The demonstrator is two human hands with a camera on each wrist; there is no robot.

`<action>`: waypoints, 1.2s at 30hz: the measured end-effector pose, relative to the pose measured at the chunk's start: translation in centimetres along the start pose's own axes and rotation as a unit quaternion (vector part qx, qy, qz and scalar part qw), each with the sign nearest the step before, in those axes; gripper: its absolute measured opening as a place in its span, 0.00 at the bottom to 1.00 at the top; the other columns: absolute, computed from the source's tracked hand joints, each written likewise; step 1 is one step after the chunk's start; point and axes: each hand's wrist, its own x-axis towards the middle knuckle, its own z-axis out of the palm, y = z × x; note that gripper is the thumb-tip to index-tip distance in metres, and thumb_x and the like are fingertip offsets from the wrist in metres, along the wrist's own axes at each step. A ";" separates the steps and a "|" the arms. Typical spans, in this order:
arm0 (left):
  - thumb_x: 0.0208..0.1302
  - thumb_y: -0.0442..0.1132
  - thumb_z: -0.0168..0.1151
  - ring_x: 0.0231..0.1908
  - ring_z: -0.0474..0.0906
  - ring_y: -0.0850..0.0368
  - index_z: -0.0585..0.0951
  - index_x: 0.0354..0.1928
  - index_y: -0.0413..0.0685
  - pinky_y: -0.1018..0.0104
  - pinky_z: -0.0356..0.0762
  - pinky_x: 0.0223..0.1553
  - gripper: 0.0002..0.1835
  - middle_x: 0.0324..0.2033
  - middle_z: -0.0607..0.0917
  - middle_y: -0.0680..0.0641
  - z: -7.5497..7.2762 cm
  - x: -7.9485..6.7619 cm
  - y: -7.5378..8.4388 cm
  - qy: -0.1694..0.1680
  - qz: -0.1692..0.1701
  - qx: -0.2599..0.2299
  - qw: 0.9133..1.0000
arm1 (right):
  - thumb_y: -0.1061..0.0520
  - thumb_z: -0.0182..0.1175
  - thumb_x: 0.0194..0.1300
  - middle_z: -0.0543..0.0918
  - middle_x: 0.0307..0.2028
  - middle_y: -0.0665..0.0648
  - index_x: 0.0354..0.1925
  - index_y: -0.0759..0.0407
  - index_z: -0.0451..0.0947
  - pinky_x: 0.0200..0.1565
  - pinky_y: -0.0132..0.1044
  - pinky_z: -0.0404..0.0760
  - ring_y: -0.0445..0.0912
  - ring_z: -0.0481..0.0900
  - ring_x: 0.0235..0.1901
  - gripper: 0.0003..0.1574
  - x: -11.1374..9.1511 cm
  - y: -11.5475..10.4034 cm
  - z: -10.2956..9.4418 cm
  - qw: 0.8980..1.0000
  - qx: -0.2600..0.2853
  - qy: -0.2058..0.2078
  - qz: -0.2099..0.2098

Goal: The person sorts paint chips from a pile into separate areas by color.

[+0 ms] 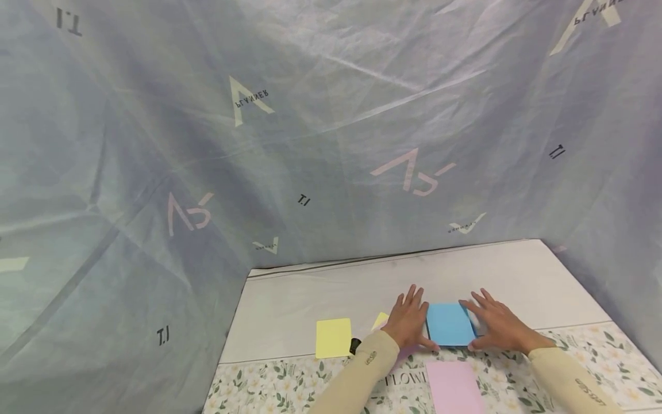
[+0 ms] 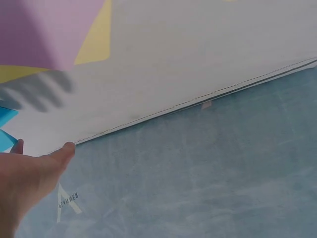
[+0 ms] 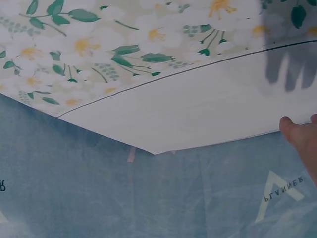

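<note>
A blue square of paper point(image 1: 451, 325) lies between the two hands in the head view, with a dark line along its lower edge. At its left side is my left hand point(image 1: 408, 322), fingers spread, thumb stretched towards the near left corner. Opposite it, my right hand point(image 1: 499, 326) has its index finger at the far right corner and its thumb close to the near right corner. Two blue paper corners point(image 2: 7, 141) show beside the left hand in the left wrist view. The right wrist view catches only some right fingers point(image 3: 297, 134), without the paper.
A yellow sheet point(image 1: 333, 338) lies left, near a small black object point(image 1: 354, 345). A purple sheet point(image 2: 44, 29) overlaps another yellow one point(image 2: 96, 42) by the left arm. Nearest is a pink sheet point(image 1: 455, 388) on the floral mat point(image 1: 279, 385). Grey-blue cloth point(image 1: 331, 144) hangs behind.
</note>
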 end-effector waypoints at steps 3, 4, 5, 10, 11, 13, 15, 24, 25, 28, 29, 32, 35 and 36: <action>0.35 0.88 0.54 0.78 0.44 0.50 0.67 0.72 0.58 0.58 0.57 0.74 0.63 0.78 0.54 0.48 0.0 0.3 0.5 -0.016 -0.010 -0.007 1.000 | 0.30 0.80 0.32 0.64 0.67 0.80 0.67 0.62 0.70 0.55 0.78 0.63 0.79 0.55 0.67 0.69 -0.1 0.6 -0.1 1.000 0.003 -0.005 -0.003; 0.35 0.88 0.54 0.78 0.43 0.50 0.67 0.72 0.59 0.58 0.57 0.74 0.63 0.78 0.54 0.48 0.0 0.4 0.7 -0.019 -0.013 -0.009 1.000 | 0.30 0.79 0.32 0.64 0.67 0.80 0.67 0.61 0.70 0.55 0.78 0.63 0.80 0.55 0.67 0.69 -0.2 0.7 -0.1 1.000 0.004 -0.008 -0.002; 0.34 0.88 0.54 0.79 0.42 0.50 0.67 0.72 0.59 0.58 0.56 0.74 0.63 0.78 0.53 0.48 0.1 0.5 0.8 -0.023 -0.014 -0.010 1.000 | 0.29 0.79 0.32 0.64 0.67 0.80 0.68 0.61 0.70 0.55 0.78 0.63 0.80 0.55 0.67 0.70 -0.2 0.9 -0.1 1.000 0.005 -0.010 -0.002; 0.33 0.89 0.53 0.79 0.42 0.51 0.66 0.73 0.60 0.58 0.56 0.74 0.64 0.78 0.52 0.49 0.5 1.0 1.2 -0.028 -0.019 -0.012 0.999 | 0.27 0.77 0.33 0.63 0.67 0.81 0.69 0.60 0.69 0.55 0.78 0.63 0.79 0.55 0.67 0.70 -0.3 1.5 0.0 1.000 0.008 -0.018 -0.001; 0.33 0.89 0.54 0.79 0.41 0.52 0.66 0.73 0.60 0.58 0.56 0.75 0.64 0.78 0.52 0.49 0.5 1.0 1.2 -0.029 -0.021 -0.014 0.999 | 0.27 0.77 0.33 0.63 0.67 0.81 0.69 0.60 0.69 0.55 0.78 0.63 0.80 0.55 0.66 0.70 -0.3 1.6 0.1 1.000 0.010 -0.018 -0.001; 0.33 0.88 0.55 0.79 0.41 0.52 0.65 0.73 0.60 0.58 0.55 0.75 0.64 0.78 0.52 0.50 0.6 1.2 1.4 -0.031 -0.024 -0.023 0.999 | 0.27 0.77 0.34 0.63 0.67 0.81 0.68 0.60 0.69 0.55 0.78 0.62 0.80 0.55 0.66 0.70 -0.3 1.8 0.1 1.000 0.013 -0.019 0.000; 0.34 0.88 0.56 0.79 0.41 0.53 0.65 0.74 0.61 0.59 0.54 0.75 0.64 0.78 0.52 0.50 0.6 1.2 1.5 -0.036 -0.026 -0.031 0.999 | 0.27 0.77 0.34 0.63 0.67 0.81 0.68 0.60 0.69 0.55 0.78 0.62 0.80 0.55 0.66 0.69 -0.3 1.9 0.3 1.000 0.017 -0.022 0.003; 0.34 0.88 0.55 0.78 0.42 0.52 0.65 0.73 0.60 0.59 0.55 0.75 0.64 0.78 0.53 0.50 0.9 1.4 1.6 -0.039 -0.028 -0.025 0.999 | 0.29 0.78 0.34 0.63 0.67 0.81 0.68 0.61 0.69 0.56 0.79 0.62 0.80 0.55 0.66 0.68 -0.2 2.2 0.5 1.000 0.022 -0.021 0.000; 0.34 0.88 0.55 0.79 0.42 0.52 0.65 0.74 0.60 0.59 0.55 0.75 0.64 0.78 0.52 0.50 1.0 1.5 1.6 -0.041 -0.030 -0.027 0.998 | 0.30 0.78 0.34 0.63 0.67 0.82 0.67 0.61 0.69 0.56 0.79 0.61 0.80 0.55 0.66 0.68 -0.2 2.2 0.5 0.999 0.025 -0.020 -0.001; 0.34 0.88 0.55 0.79 0.42 0.53 0.65 0.74 0.60 0.58 0.55 0.75 0.63 0.78 0.53 0.50 1.1 1.6 1.7 -0.041 -0.031 -0.024 0.998 | 0.32 0.79 0.34 0.63 0.66 0.82 0.67 0.61 0.70 0.55 0.78 0.62 0.81 0.55 0.66 0.66 -0.1 2.2 0.4 1.000 0.026 -0.017 -0.006; 0.35 0.88 0.55 0.79 0.42 0.53 0.64 0.73 0.60 0.59 0.55 0.75 0.63 0.78 0.53 0.50 1.2 1.6 1.7 -0.041 -0.032 -0.022 0.998 | 0.32 0.80 0.34 0.63 0.66 0.82 0.67 0.61 0.70 0.56 0.78 0.62 0.80 0.55 0.66 0.66 -0.1 2.2 0.5 0.999 0.027 -0.018 -0.004; 0.35 0.88 0.55 0.78 0.43 0.53 0.65 0.73 0.60 0.58 0.56 0.74 0.63 0.78 0.54 0.50 1.1 1.5 1.8 -0.037 -0.032 -0.016 0.999 | 0.33 0.80 0.33 0.63 0.67 0.81 0.67 0.61 0.70 0.56 0.78 0.62 0.80 0.55 0.66 0.67 0.0 2.3 0.7 1.000 0.023 -0.019 -0.001; 0.36 0.88 0.54 0.78 0.43 0.53 0.64 0.74 0.60 0.59 0.56 0.74 0.63 0.78 0.53 0.50 1.3 1.3 1.9 -0.040 -0.036 -0.017 0.998 | 0.34 0.81 0.32 0.63 0.66 0.82 0.67 0.62 0.70 0.57 0.78 0.61 0.80 0.55 0.66 0.67 0.1 2.4 0.9 1.000 0.022 -0.020 -0.002; 0.36 0.88 0.54 0.78 0.43 0.53 0.64 0.74 0.60 0.59 0.56 0.74 0.63 0.78 0.53 0.50 1.4 1.3 1.9 -0.042 -0.037 -0.018 0.998 | 0.35 0.81 0.31 0.63 0.66 0.82 0.66 0.62 0.71 0.56 0.78 0.61 0.80 0.55 0.66 0.67 0.1 2.4 0.9 1.000 0.021 -0.019 -0.003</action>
